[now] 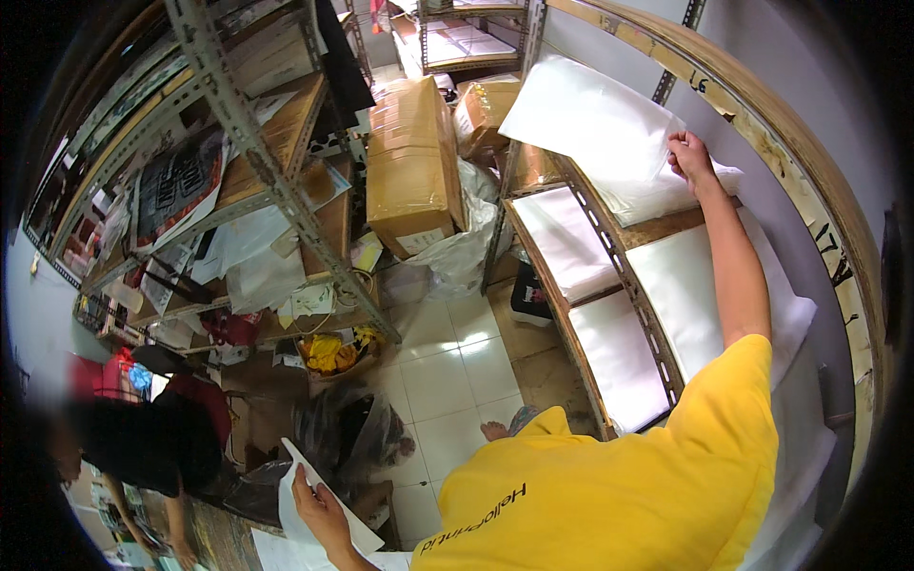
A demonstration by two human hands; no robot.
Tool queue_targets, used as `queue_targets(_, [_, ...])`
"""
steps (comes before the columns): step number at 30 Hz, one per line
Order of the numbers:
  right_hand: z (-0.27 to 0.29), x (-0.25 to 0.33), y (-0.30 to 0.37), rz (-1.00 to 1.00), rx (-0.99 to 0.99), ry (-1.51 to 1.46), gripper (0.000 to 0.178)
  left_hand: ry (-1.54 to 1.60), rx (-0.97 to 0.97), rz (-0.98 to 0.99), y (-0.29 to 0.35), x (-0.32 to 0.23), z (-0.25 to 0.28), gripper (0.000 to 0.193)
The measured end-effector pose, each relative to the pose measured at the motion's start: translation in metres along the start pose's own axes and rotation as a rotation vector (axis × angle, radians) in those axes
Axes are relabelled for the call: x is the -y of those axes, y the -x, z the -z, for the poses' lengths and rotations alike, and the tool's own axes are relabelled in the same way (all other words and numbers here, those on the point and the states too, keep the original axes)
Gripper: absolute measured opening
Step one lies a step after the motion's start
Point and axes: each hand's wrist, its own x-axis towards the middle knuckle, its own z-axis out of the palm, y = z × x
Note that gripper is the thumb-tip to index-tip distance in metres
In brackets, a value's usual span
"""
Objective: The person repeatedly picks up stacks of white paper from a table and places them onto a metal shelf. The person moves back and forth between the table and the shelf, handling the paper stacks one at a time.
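Up at the right-hand shelf, my right hand (pixel 691 164) is closed in a pinch on the edge of a thin white sheet (pixel 595 109). Part of that sheet is lifted above a stack of translucent white sheets (pixel 636 195) on the shelf. Low in the view, my left hand (pixel 322 514) grips another white sheet (pixel 288 490), which stands tilted near the work table (pixel 224 533). More white paper (pixel 271 550) lies on the table beside this hand. My right arm reaches over a wide stack of white sheets (pixel 671 285).
Lower shelf compartments hold white paper stacks (pixel 566 238). A large taped carton (pixel 409 162) stands on the floor beyond the tiles (pixel 438 381). At left is a metal-framed shelf (pixel 262 162) with prints and papers. Another person in dark clothing (pixel 157 438) works at the lower left.
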Motion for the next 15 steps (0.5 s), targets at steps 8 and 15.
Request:
queue_targets(8, [0.023, -0.032, 0.021, -0.093, 0.062, 0.029, 0.01, 0.046, 0.079, -0.174, -0.03, -0.025, -0.056, 0.036])
queue_targets(15, [0.025, -0.039, 0.023, -0.122, 0.117, 0.109, 0.014, 0.068, 0.091, -0.246, -0.036, -0.052, -0.069, 0.037])
